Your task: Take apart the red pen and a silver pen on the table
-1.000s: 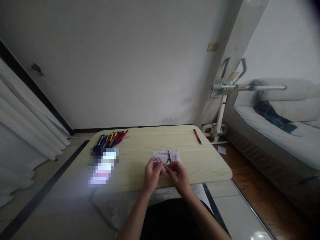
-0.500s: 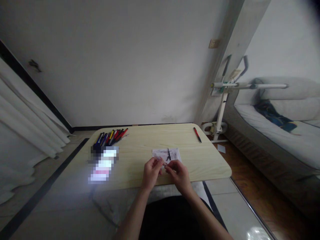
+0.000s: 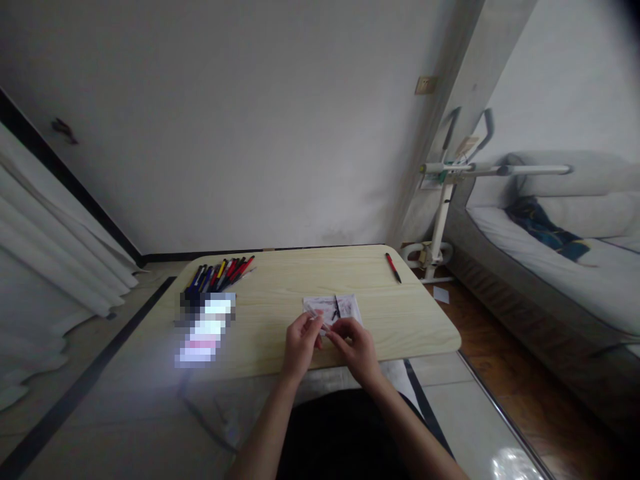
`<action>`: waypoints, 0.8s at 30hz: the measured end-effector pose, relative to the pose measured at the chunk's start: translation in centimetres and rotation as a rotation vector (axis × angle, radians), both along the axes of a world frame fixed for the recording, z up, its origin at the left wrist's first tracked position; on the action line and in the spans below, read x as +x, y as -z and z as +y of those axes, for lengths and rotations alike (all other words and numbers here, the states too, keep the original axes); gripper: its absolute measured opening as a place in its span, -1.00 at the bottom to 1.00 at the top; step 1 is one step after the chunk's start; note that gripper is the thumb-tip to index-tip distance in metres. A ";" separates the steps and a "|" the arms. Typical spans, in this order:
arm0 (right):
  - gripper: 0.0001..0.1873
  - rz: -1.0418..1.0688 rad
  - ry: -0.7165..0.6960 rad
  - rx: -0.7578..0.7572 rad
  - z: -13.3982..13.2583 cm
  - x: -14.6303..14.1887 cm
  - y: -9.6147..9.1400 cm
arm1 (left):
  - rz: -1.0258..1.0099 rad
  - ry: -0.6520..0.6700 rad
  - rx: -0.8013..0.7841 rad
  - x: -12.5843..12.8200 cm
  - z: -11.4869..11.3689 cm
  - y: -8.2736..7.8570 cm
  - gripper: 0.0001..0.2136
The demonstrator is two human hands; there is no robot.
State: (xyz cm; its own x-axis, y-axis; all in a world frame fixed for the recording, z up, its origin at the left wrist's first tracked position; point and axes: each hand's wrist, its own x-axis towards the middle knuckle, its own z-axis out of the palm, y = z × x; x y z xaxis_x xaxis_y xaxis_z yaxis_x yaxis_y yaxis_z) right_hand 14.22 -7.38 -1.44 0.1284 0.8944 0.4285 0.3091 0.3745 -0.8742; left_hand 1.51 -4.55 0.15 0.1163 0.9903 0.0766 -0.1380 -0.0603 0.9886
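My left hand (image 3: 301,343) and my right hand (image 3: 356,345) meet over the near edge of a pale wooden table (image 3: 280,300). Both pinch a thin pen-like part (image 3: 320,325) held between their fingertips; it is too small to name exactly. Just beyond the hands lies a small printed paper (image 3: 334,307) with a dark pen part (image 3: 337,307) on it. A bundle of coloured pens (image 3: 220,275) lies at the table's far left. A single red pen (image 3: 393,267) lies at the far right.
A blurred-out patch (image 3: 205,328) sits on the table's left side. A white curtain (image 3: 45,253) hangs at the left. An exercise machine (image 3: 443,213) and a bed with blue cloth (image 3: 545,230) stand to the right, with wooden floor between.
Both hands stay together at the table's near edge, fingers shifting slightly on the thin part. The view has tilted a little; nothing on the table has moved.
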 end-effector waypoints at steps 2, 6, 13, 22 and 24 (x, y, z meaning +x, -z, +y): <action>-0.84 0.005 -0.004 -0.004 0.0 0.0 0.0 | -0.013 -0.007 -0.005 0.0 0.0 0.0 -0.68; -0.85 0.019 -0.012 -0.022 0.0 0.0 0.1 | -0.031 -0.025 -0.027 0.1 -0.1 -0.1 -0.66; -0.86 -0.004 -0.004 -0.048 0.0 0.1 0.4 | -0.042 -0.007 -0.019 0.1 0.0 -0.1 -0.67; -0.86 0.000 -0.009 -0.048 0.0 0.0 0.4 | -0.054 -0.004 -0.020 0.1 0.1 0.2 -0.68; -0.86 -0.008 -0.013 -0.048 -0.1 0.0 0.3 | -0.063 -0.002 -0.017 0.1 0.1 0.2 -0.69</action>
